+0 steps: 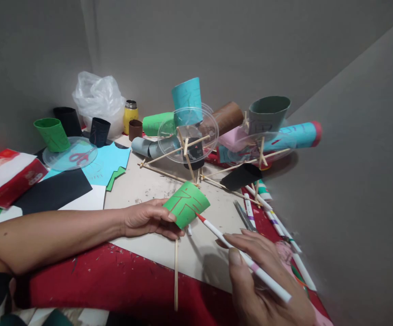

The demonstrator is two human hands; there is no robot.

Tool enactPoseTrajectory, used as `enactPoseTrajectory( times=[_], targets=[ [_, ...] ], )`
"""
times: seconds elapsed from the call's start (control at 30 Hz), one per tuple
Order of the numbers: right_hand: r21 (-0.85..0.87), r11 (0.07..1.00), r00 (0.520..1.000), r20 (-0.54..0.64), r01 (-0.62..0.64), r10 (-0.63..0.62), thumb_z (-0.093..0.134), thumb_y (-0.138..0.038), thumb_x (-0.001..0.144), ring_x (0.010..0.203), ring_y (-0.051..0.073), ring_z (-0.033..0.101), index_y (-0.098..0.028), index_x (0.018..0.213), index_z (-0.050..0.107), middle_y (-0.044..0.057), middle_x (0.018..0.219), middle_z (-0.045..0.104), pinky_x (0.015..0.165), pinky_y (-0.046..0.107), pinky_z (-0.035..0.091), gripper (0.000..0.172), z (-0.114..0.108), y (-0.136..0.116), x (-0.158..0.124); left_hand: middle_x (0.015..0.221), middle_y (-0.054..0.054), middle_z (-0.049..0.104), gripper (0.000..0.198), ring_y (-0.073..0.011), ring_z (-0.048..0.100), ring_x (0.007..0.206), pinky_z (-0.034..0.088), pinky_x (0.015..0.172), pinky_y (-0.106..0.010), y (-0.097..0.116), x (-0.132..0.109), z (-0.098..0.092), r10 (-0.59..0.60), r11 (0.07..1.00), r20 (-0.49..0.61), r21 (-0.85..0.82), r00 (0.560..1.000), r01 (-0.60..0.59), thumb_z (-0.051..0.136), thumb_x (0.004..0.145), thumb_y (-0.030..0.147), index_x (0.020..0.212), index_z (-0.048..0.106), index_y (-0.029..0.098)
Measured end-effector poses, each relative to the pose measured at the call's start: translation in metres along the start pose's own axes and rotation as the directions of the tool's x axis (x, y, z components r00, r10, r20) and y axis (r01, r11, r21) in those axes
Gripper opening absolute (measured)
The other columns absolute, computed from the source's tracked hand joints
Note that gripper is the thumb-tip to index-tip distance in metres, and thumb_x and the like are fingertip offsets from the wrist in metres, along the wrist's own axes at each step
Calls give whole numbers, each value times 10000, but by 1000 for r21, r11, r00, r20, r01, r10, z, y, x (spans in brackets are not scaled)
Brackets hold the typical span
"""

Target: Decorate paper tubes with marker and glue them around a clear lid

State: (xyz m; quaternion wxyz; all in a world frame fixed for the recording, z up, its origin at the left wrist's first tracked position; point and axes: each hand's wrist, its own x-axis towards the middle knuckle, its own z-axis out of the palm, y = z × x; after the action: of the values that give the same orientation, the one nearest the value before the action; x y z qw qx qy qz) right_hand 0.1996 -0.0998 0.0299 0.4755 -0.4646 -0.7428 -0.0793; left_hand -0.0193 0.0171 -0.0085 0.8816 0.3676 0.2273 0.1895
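My left hand (153, 220) is closed round the lower left side of a green paper tube (187, 203), holding it tilted above the white board. Dark red pen lines run across the tube's side. Between the thumb and fingers of my right hand (260, 271) is a white marker pen (221, 237) with a red tip. That tip touches, or nearly touches, the tube's right side. A thin wooden stick (176, 276) lies below my left hand, jutting over the red cloth.
Behind stand two stick-and-plastic-disc wheels (187, 154) (262, 156) carrying coloured paper tubes. At right lie scissors (244, 217) and several markers (279, 224). Left are coloured paper sheets (56, 192), a red-white packet (9, 176), a plastic bag (99, 102) and a yellow bottle (130, 117).
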Motion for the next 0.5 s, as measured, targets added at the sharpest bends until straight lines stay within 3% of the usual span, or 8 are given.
enactPoseTrajectory(
  times=[0.5],
  targets=[
    [-12,1000,1000,3,-19,19,621,-113,928,808,232,735,-194,1068,680,45,874,758,833,425,571,172,1,-2,2,1010,-113,726,511,-233,733,909,564,867,-366,-1,-1,-1,22,999,35,-29,999,-21,826,687,319,1120,641,122]
  ],
)
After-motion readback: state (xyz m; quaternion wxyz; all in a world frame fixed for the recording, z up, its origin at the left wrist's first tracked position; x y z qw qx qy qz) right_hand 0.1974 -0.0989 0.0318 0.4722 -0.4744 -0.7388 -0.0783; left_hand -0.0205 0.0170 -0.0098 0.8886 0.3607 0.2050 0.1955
